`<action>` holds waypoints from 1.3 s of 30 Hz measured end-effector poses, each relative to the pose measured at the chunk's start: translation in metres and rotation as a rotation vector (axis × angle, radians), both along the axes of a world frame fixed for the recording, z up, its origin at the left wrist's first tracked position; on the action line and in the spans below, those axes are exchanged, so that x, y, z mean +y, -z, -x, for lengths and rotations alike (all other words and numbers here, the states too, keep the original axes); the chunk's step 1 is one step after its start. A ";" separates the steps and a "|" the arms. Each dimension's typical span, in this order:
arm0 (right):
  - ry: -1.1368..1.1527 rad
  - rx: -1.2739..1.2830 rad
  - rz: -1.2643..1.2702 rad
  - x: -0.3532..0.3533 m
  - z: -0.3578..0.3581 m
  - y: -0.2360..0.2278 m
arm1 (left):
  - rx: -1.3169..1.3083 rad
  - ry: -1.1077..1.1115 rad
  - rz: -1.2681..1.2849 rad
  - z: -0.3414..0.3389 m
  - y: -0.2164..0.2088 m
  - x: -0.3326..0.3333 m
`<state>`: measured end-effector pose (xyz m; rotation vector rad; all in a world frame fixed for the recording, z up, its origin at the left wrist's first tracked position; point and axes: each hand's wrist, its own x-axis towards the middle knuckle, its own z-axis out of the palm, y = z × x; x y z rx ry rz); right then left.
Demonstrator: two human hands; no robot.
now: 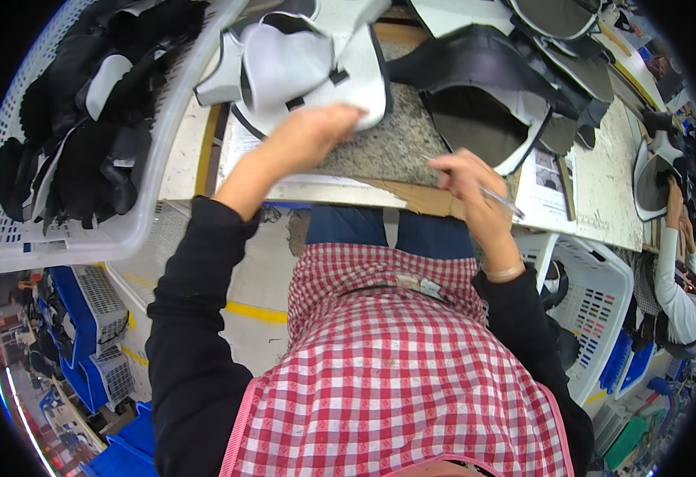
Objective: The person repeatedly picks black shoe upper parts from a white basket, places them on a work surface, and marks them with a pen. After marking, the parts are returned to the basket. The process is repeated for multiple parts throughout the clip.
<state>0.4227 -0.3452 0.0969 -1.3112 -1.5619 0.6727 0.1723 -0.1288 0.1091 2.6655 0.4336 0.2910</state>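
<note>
A white shoe upper with dark edging and small black patches lies at the far left of the workbench, a pale lilac-white rounded piece on top of it. My left hand is at the upper's near edge, fingers drawn together on it and slightly blurred. In my right hand is a slim silver pen-like tool, gripped between the fingers and angled across the hand. Just beyond that hand sits a black shoe upper with a grey lining showing, apart from the tool.
A white perforated basket full of black shoe parts stands at left. More uppers are piled at back right. Printed sheets lie on the bench. Another white basket stands low at right. A co-worker works at far right.
</note>
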 end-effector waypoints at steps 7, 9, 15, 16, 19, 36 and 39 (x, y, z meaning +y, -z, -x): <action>0.177 0.305 0.177 0.071 0.037 0.047 | -0.207 -0.123 0.051 -0.011 0.074 -0.022; 0.161 0.227 0.105 0.080 0.040 0.058 | -0.207 -0.136 0.073 -0.012 0.073 -0.023; 0.169 0.128 0.094 0.086 0.045 0.064 | -0.200 -0.080 0.089 -0.010 0.074 -0.022; 0.162 0.138 0.094 0.086 0.046 0.064 | -0.202 -0.084 0.084 -0.009 0.075 -0.021; 0.163 0.135 0.114 0.086 0.046 0.063 | -0.197 -0.089 0.087 -0.010 0.075 -0.022; 0.121 0.417 0.054 0.082 0.032 0.069 | -0.352 -0.208 -0.295 -0.006 0.028 -0.024; 0.067 0.392 0.044 0.086 0.023 0.071 | -0.536 -0.527 -0.719 0.016 0.007 0.020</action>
